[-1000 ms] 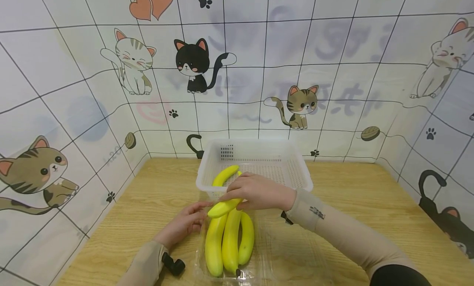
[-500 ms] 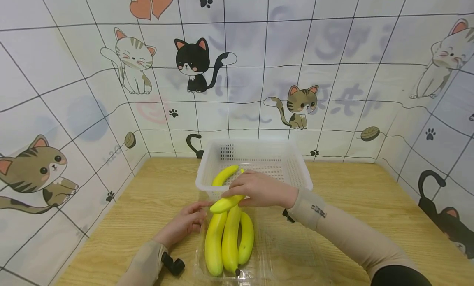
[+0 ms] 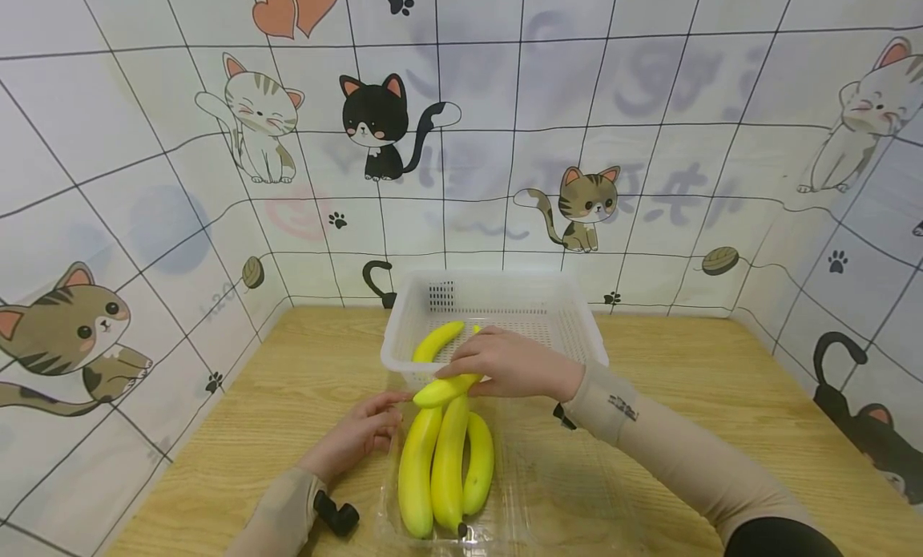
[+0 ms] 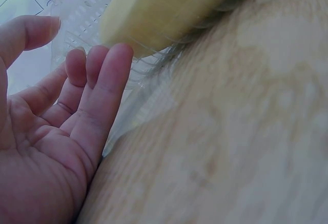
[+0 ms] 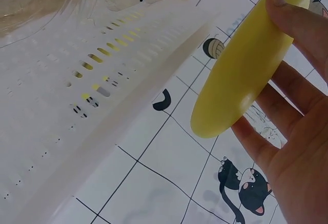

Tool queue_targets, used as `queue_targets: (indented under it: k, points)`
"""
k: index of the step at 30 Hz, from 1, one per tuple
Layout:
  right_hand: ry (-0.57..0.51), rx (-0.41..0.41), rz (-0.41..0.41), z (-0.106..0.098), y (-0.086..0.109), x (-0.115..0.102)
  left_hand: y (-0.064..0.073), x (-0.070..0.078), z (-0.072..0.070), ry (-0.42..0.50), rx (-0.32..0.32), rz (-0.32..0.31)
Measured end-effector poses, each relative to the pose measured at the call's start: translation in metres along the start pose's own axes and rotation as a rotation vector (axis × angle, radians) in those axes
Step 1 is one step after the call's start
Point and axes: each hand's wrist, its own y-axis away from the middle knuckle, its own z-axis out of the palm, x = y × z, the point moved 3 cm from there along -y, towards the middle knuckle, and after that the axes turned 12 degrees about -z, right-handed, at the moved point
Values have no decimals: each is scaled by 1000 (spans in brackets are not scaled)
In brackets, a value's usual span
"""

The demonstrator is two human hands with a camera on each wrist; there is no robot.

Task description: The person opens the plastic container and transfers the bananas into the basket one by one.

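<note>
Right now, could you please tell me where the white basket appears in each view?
Head: white basket, just below the middle.
Left wrist: white basket, upper left, only partly visible.
Right wrist: white basket, across the left side.
Shared landmark: the wall with dark grid lines.

"Any way through?"
"Yes, at the desk's (image 3: 692,365) back right corner: bare wood from the basket (image 3: 586,332) to the right edge!"
"Back left corner?"
"Room there too!"
"Down the middle?"
"Blocked! The right hand (image 3: 508,363) and its banana (image 3: 437,393) cross the basket's near rim, the right sleeve (image 3: 671,445) slants in, and the left hand (image 3: 366,426) fills the tray's (image 3: 521,493) left side."
</note>
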Motion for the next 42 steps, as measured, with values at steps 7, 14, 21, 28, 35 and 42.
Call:
queue_targets:
  k: [7,14,21,28,35,42]
  points:
    - [-4,5,20,0,3,4,1,2,2,-5,-9,-9]
    - [-5,8,43,-1,6,6,1,2,2,2,-9,-12]
    - [4,0,60,0,9,10,-1,0,0,-7,-6,-9]
    - [-3,-3,70,2,12,15,0,1,1,-2,-6,-12]
    - [-20,-1,85,2,15,17,0,1,1,2,-9,-10]
    - [-4,-4,101,2,18,20,1,1,2,-3,-15,-2]
